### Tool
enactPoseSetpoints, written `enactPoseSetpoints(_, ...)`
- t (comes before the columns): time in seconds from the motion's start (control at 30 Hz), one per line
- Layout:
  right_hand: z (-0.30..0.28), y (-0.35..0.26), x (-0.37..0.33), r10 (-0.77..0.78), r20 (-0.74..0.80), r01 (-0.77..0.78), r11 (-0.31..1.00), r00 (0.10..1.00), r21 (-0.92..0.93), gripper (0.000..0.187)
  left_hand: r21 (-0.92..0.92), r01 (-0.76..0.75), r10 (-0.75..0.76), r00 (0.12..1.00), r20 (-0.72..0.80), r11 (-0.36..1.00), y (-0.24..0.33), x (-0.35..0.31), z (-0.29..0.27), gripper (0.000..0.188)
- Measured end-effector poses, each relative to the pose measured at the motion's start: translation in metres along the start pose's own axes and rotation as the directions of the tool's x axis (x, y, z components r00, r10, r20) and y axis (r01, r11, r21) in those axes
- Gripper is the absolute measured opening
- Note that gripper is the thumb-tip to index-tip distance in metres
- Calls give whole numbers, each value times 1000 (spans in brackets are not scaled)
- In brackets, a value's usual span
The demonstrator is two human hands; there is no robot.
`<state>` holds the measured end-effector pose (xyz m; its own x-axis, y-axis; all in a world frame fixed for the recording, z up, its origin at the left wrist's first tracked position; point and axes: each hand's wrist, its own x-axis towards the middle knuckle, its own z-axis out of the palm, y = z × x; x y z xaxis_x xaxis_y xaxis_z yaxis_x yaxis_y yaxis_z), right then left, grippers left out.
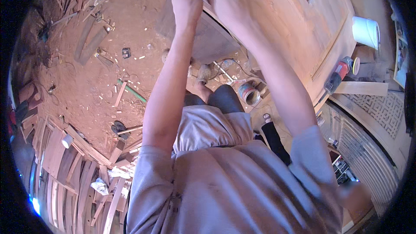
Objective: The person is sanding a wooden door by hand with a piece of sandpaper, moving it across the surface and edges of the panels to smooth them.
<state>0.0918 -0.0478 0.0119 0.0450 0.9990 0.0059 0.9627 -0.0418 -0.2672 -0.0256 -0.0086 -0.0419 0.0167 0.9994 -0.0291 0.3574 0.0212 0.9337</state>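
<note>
At the top of the view, both my hands are at the near edge of a large wooden panel (pixel 277 21) with raised frames. My left hand (pixel 187 6) is closed, its fingers bent over the panel's edge strip. Close beside it, my right hand (pixel 229 4) is also closed, with knuckles up and slightly blurred. Something small and dark shows between the two hands, but its kind is hidden by the fingers. A brown flat board (pixel 212 39) stands below the panel's edge, just past my knees.
On the right lie a red angle grinder (pixel 340 76), a white bucket (pixel 365 32) and a carved lattice panel (pixel 377 108). A paint tin (pixel 250 94) stands by my legs. Another person's black trouser leg (pixel 276 143) shows behind. Wood offcuts (pixel 82 177) and a green stick (pixel 132 91) lie leftward.
</note>
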Motion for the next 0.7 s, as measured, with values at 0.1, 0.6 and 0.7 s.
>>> enactPoseSetpoints(0.1,4,5,-21,84,19,-85,996,996,35,22,-216,254,-228,964,136,943,12,2,-15,47)
enactPoseSetpoints(0.6,2,5,-10,1,-116,-15,993,993,-116,22,-184,160,-121,971,204,970,15,1,-15,58)
enactPoseSetpoints(0.7,-3,46,-114,60,-195,-57,998,979,24,28,-310,97,-54,988,144,946,-8,-14,-3,84)
